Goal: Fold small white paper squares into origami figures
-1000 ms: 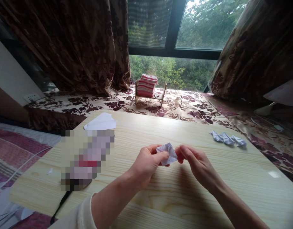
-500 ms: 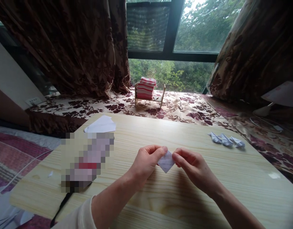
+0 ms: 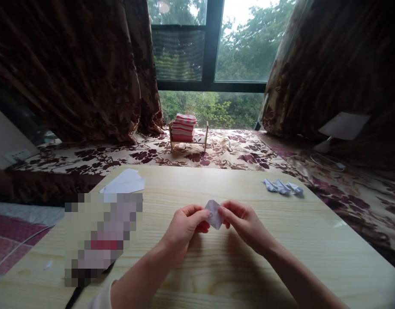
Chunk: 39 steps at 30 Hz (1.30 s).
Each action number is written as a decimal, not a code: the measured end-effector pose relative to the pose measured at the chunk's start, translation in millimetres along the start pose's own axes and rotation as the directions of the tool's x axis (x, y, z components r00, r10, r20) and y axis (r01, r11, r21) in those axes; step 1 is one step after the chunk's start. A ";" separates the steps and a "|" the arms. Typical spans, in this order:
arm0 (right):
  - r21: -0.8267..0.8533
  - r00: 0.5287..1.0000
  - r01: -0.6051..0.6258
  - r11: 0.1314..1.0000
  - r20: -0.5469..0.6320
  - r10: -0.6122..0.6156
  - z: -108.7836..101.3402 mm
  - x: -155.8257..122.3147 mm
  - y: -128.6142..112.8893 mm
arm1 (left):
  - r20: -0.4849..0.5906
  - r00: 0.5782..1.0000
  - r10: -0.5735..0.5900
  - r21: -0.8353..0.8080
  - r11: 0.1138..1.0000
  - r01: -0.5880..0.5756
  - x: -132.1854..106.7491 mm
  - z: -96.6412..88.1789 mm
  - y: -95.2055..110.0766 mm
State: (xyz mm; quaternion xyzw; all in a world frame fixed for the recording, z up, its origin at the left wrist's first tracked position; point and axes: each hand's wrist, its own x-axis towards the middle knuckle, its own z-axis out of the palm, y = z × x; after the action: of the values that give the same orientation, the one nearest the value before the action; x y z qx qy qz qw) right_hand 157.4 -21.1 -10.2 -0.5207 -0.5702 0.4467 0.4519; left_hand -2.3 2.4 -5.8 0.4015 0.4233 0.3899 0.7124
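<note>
A small folded piece of white paper (image 3: 214, 215), roughly diamond-shaped, is held up between my two hands just above the wooden table (image 3: 184, 184). My left hand (image 3: 187, 221) pinches its left edge between thumb and fingers. On the opposite edge, the thumb and fingers of my right hand (image 3: 239, 216) close on the paper. Faint creases run over its face. Several folded paper pieces (image 3: 282, 187) sit in a row at the table's far right.
Flat white paper (image 3: 124, 183) lies at the back left, beside a pixelated object (image 3: 104, 244) with a black strap (image 3: 75, 296). A paper scrap (image 3: 48, 265) rests farther left. Beyond the table, a small rack (image 3: 206, 137) holds striped folded cloths (image 3: 183, 127); a lamp (image 3: 343, 125) stands right.
The paper now shows a plain creased face instead of the side with faint printed lines. My hands stay on its two edges. The whole view has shifted with my head.
</note>
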 end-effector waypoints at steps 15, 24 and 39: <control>-0.043 1.000 0.020 0.999 -0.008 -0.020 -7.1 -7.1 2.6 | 0.153 0.988 0.026 0.120 0.992 -0.045 -5.4 1.5 2.6; -0.017 0.999 0.037 0.999 -0.002 -0.037 -2.9 -3.7 3.6 | 0.120 0.992 0.029 0.116 0.992 -0.043 -8.3 4.3 5.6; -0.349 0.882 0.446 0.824 0.014 -0.471 -4.3 -11.1 1.6 | 0.125 0.990 -0.058 -0.050 0.997 0.064 -8.2 2.0 7.9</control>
State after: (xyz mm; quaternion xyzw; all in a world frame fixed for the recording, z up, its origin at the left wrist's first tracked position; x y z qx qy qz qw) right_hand 162.4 -31.9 -11.5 -0.4548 -0.7302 0.1998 0.4690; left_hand -4.9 -2.4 4.3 0.3925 0.3798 0.3535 0.7594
